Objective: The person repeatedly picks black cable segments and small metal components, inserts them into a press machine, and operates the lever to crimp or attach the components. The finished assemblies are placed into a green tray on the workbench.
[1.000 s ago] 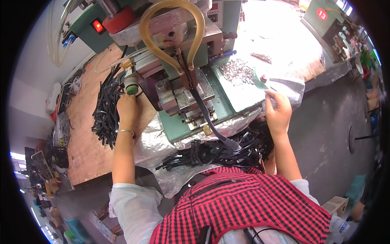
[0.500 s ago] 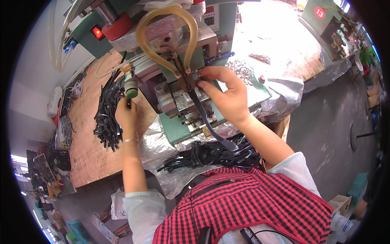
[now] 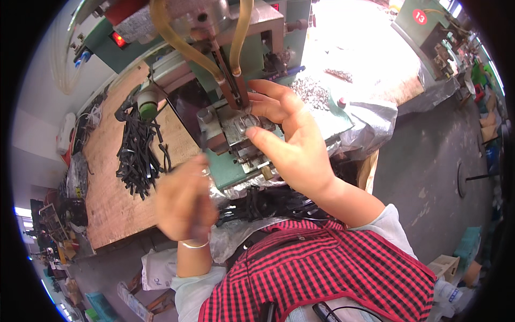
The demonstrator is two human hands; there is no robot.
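My left hand (image 3: 185, 201) is smeared by motion in front of the press's left side. It is closed round what looks like a black strap (image 3: 203, 222), a dark strip showing along the palm. At the press (image 3: 236, 126), my right hand (image 3: 295, 142) is spread, with thumb and fingers apart. Its thumb tip rests by a small metal piece (image 3: 247, 122) on the block under the press head. The fingers reach behind the upright metal tool (image 3: 230, 88), so their tips are partly hidden.
A pile of black straps (image 3: 137, 155) lies on the wooden table (image 3: 107, 209) to the left. More black straps (image 3: 263, 204) lie along the front edge. Small metal parts (image 3: 311, 91) are heaped right of the press. A green-tipped button (image 3: 147, 110) stands at its left, and yellowish hoses (image 3: 241, 37) hang above.
My left hand has moved from the green button toward me and to the right. The strap that hung from the press is no longer there. My right hand has opened and shifted over the block.
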